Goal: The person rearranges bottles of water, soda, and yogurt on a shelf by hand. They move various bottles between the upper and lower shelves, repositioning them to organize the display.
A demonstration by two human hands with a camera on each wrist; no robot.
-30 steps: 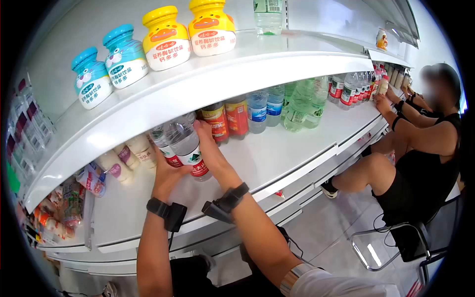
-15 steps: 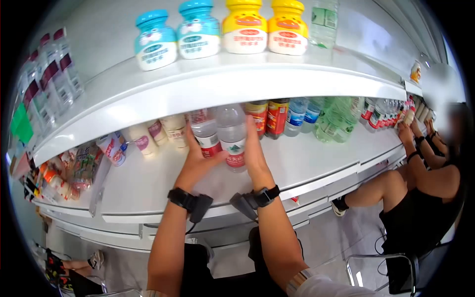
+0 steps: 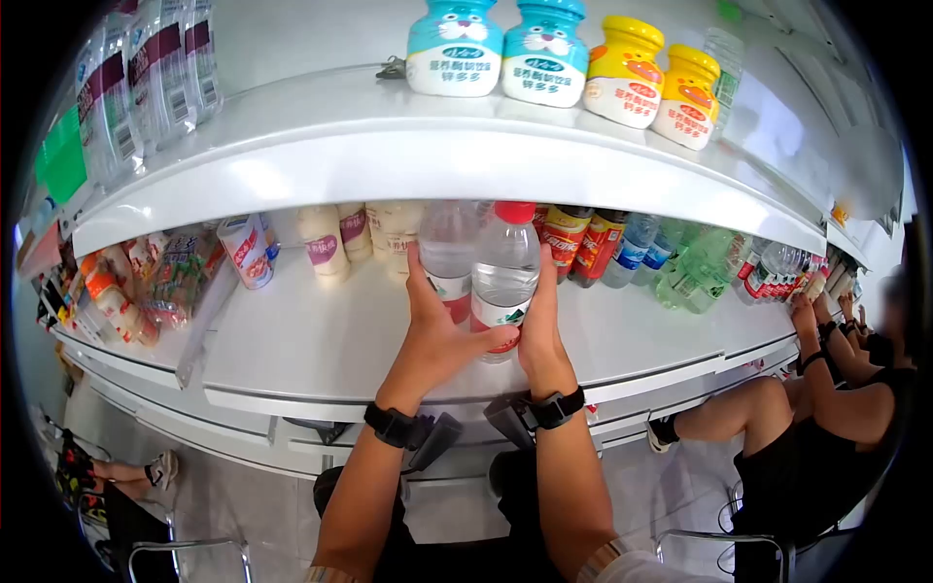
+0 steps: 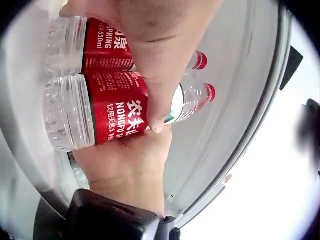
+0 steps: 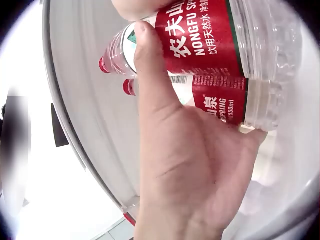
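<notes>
apparently steadying two water bottles, both hands on.

remote note: i judge the step as keeping the pair together, roughly upright; the next move would call for even pressure from both sides. the clear plastic bottle with red cap and red-and-white label (image 3: 505,280) holds clear water; the clear plastic bottle with matching label (image 3: 446,255) is just left of it. both are at the flat white lower shelf (image 3: 292,355); base contact i can't confirm. left hand (image 3: 432,352) wraps the pair, thumb across the front label. right hand (image 3: 544,345) lies against the other flank; finger curl hidden, openness unclear. further left, purple-labelled bottles (image 3: 323,241) look cream-filled.
</notes>
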